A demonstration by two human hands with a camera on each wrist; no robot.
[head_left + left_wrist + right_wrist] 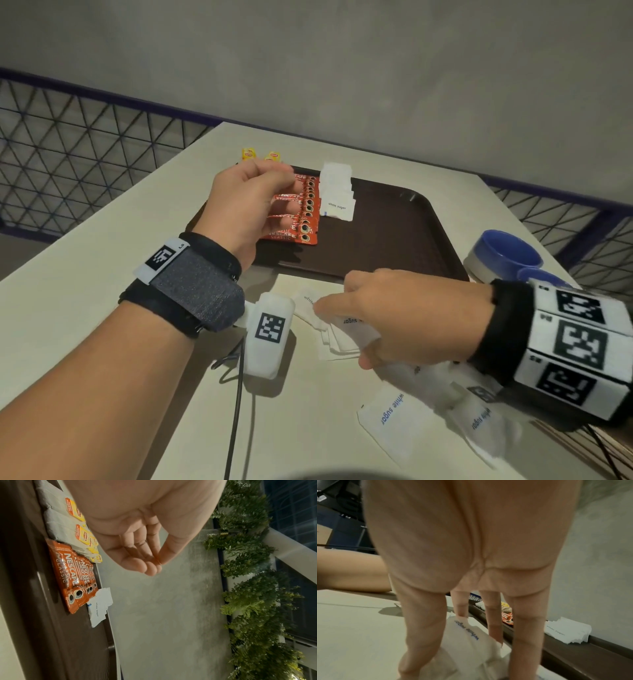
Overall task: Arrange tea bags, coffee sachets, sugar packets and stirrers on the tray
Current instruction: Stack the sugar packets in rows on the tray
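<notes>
Looks like a café or hotel-lounge type spot, not a home. Cues: dark brown plastic serving tray [394,222] on a plain off-white surface [102,240], stocked with red Nescafé coffee sachets [68,574], yellow Lipton tea bags [75,509] and white paper sugar packets [337,195]. Bare grey concrete-look wall [308,51], black wire-mesh railing with purple top rail [85,137] around the seating. Left wrist view shows a green fern-like foliage wall [248,588] beside large dark glazing [291,513].

Black wristbands [212,260] with white coded marker blocks [579,346], bare forearms.
</notes>
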